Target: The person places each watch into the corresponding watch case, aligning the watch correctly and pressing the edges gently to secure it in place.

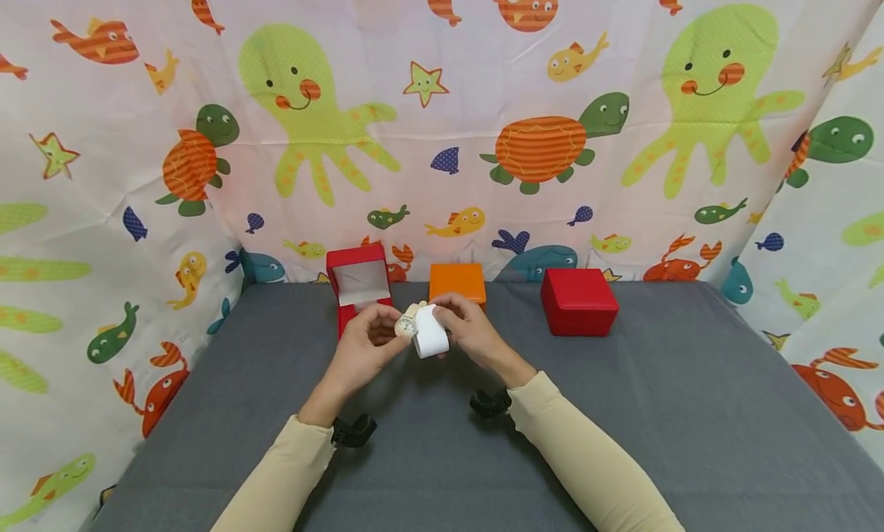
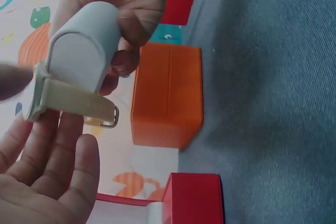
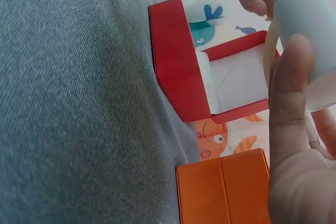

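Note:
Over the middle of the table my left hand (image 1: pixel 361 353) pinches a wristwatch (image 1: pixel 405 327) with a round pale dial and cream strap. My right hand (image 1: pixel 478 336) grips a white, rounded watch cushion (image 1: pixel 431 335) right beside it. In the left wrist view the strap (image 2: pixel 73 99) sticks out past the lower end of the cushion (image 2: pixel 79 59), its buckle end loose. The right wrist view has my right thumb lying along the cushion (image 3: pixel 307 22), while the strap curves out behind it.
Behind my left hand stands a red box (image 1: pixel 359 280) with its lid up and a white lining. An orange box (image 1: pixel 458 280), lid down, is behind my right hand. Farther right sits a closed red box (image 1: pixel 580 305). A patterned cloth (image 1: pixel 442 232) hangs along the back of the grey-covered table (image 1: pixel 428 455).

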The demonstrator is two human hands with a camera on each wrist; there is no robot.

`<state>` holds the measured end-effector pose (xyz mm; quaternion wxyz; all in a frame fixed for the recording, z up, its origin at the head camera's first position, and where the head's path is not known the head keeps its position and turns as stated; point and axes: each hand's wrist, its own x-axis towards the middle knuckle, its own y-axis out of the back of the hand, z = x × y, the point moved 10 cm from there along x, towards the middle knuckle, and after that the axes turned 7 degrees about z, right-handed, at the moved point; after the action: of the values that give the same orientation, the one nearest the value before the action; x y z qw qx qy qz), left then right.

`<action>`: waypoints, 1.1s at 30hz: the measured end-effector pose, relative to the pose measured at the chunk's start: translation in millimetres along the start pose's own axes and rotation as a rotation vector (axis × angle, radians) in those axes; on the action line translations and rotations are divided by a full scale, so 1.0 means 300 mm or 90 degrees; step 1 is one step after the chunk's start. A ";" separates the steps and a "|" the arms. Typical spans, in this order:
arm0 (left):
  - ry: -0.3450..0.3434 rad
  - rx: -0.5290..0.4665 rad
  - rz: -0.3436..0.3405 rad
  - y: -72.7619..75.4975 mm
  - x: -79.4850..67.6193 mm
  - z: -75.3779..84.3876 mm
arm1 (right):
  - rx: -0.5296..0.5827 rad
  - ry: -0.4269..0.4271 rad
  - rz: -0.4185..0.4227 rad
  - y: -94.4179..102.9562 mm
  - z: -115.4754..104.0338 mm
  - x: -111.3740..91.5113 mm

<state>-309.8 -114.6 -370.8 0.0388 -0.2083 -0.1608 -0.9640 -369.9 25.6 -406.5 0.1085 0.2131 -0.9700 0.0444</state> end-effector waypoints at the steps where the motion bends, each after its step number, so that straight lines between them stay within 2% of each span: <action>1: -0.005 0.011 -0.006 -0.006 -0.003 0.002 | 0.005 0.000 0.001 -0.002 0.000 0.000; 7: -0.030 0.105 -0.036 -0.055 -0.024 0.022 | 0.025 -0.023 0.013 0.000 0.011 -0.010; 15: -0.050 0.137 0.010 -0.055 -0.030 0.040 | 0.032 -0.048 0.012 -0.009 0.016 -0.019; 21: -0.066 0.108 0.029 -0.029 -0.027 0.042 | -0.025 0.003 -0.026 -0.021 -0.030 -0.026; 28: -0.055 0.049 0.039 -0.010 -0.018 0.039 | -0.099 0.056 -0.121 -0.055 -0.087 -0.048; 33: -0.051 0.050 0.024 -0.017 -0.021 0.050 | -0.203 0.073 -0.124 -0.058 -0.143 -0.073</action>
<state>-298.9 -105.0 -362.0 0.0583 -0.2480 -0.1959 -0.9470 -334.9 24.4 -369.3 0.1996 0.2830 -0.9318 -0.1086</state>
